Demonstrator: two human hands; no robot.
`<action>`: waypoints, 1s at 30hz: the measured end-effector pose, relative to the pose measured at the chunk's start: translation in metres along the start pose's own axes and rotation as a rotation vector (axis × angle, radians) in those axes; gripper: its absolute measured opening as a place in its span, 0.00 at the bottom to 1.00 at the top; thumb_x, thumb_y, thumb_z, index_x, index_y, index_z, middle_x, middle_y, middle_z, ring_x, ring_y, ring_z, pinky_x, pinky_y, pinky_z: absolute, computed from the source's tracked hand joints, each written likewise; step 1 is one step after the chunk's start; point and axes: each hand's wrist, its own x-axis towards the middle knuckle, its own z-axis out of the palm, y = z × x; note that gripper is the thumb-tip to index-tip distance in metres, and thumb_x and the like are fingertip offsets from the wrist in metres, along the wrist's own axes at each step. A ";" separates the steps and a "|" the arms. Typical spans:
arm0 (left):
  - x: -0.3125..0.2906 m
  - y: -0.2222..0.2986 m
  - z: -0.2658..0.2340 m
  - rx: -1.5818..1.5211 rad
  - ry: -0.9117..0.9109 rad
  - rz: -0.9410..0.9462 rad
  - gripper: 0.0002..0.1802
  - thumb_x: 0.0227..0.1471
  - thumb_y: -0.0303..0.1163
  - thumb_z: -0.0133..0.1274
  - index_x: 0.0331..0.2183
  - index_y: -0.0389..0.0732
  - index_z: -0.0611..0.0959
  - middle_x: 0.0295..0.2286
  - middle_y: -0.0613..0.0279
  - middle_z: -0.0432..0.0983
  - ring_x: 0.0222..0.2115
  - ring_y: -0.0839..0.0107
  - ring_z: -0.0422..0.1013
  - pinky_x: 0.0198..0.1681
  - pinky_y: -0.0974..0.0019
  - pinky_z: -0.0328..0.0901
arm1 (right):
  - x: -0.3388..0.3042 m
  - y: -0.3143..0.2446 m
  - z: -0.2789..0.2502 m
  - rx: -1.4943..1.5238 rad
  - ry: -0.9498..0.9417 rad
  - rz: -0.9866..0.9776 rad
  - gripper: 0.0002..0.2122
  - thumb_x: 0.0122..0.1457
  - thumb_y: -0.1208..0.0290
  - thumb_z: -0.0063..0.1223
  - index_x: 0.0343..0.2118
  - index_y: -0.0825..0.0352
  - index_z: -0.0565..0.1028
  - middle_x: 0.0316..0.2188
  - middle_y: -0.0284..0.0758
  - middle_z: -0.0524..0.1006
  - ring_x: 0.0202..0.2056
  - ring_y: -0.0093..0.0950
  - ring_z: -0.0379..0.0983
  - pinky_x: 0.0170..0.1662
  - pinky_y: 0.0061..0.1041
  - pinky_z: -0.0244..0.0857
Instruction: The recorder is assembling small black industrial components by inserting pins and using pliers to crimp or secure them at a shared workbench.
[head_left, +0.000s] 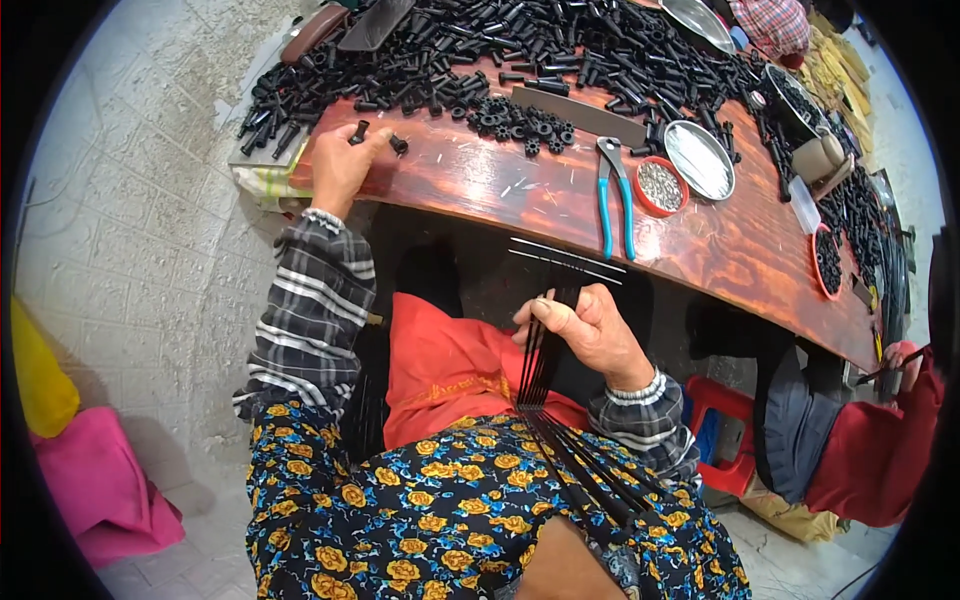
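My left hand point(340, 168) is at the table's left front corner. Its fingers are closed around a short black plastic tube point(358, 132), and thumb and fingertip touch a second black tube point(399, 145). Low over my lap, my right hand point(590, 325) is closed on a bundle of thin black strips point(535, 370). The strips fan out below the fist and trail across my flowered apron point(440, 500). Two thin pale rods point(567, 255) show just above the right hand; what bears them is too dark to tell.
A large heap of black tubes point(480, 45) covers the back of the wooden table point(440, 185). Small black rings point(520, 122), blue-handled pliers point(614, 200), a red bowl of small metal pieces point(660, 187) and a metal dish point(700, 160) lie in front. Another person's sleeve point(880, 450) shows at right.
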 end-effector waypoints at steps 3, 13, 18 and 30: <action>0.015 0.002 0.006 0.301 -0.065 0.030 0.18 0.45 0.44 0.63 0.20 0.37 0.81 0.12 0.73 0.68 0.12 0.83 0.58 0.14 0.69 0.51 | 0.003 0.002 0.004 0.053 0.007 -0.018 0.13 0.61 0.67 0.48 0.31 0.74 0.77 0.24 0.37 0.79 0.27 0.24 0.76 0.34 0.21 0.70; 0.015 0.018 0.015 0.414 -0.205 0.035 0.17 0.38 0.41 0.62 0.29 0.38 0.84 0.26 0.48 0.79 0.31 0.52 0.75 0.36 0.55 0.66 | 0.009 0.004 -0.002 0.004 -0.028 -0.078 0.17 0.61 0.64 0.47 0.29 0.76 0.78 0.21 0.37 0.79 0.25 0.22 0.75 0.31 0.20 0.70; -0.026 0.054 0.019 -0.592 -0.229 -0.322 0.08 0.48 0.29 0.57 0.32 0.37 0.81 0.22 0.66 0.73 0.21 0.80 0.70 0.20 0.73 0.67 | 0.009 0.010 0.000 0.078 -0.028 -0.057 0.17 0.59 0.63 0.48 0.26 0.75 0.78 0.18 0.38 0.78 0.23 0.23 0.75 0.28 0.22 0.69; -0.107 0.110 0.066 -1.561 -0.698 -0.593 0.14 0.56 0.27 0.50 0.46 0.39 0.72 0.33 0.54 0.75 0.29 0.64 0.75 0.32 0.60 0.73 | 0.006 0.008 -0.006 0.113 -0.037 -0.029 0.17 0.61 0.64 0.47 0.28 0.76 0.78 0.21 0.36 0.78 0.24 0.21 0.74 0.31 0.19 0.69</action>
